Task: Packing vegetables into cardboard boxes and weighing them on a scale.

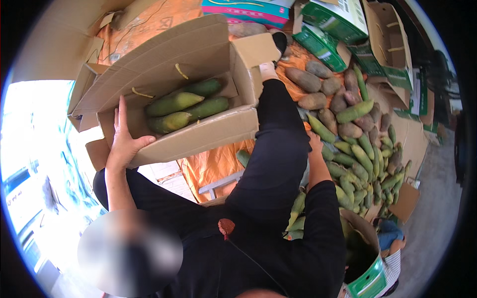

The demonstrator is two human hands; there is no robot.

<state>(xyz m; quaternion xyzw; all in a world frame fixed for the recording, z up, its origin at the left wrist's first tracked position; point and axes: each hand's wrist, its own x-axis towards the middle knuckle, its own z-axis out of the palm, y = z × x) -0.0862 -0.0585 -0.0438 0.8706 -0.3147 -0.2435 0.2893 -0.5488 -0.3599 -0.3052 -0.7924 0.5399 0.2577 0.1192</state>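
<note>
In front of me an open cardboard box [198, 140] holds several long green radishes [174, 103]. My left hand [124, 144] lies against the box's left end, its fingers stretched upward and its thumb spread along the near wall. Down beside my right knee, my right hand [315, 144] is at the near edge of a large pile of green radishes [362, 161]. Its fingers are partly hidden, so I cannot make out whether they hold one. A single green radish [322, 127] lies just above that hand.
Brownish-purple root vegetables [303, 79] lie at the pile's far side on orange sheeting [213, 164]. Green cartons [338, 22] and a pink-and-blue carton [248, 11] stand at the back. Another person [392, 243] sits at lower right behind an open green-printed box [370, 280].
</note>
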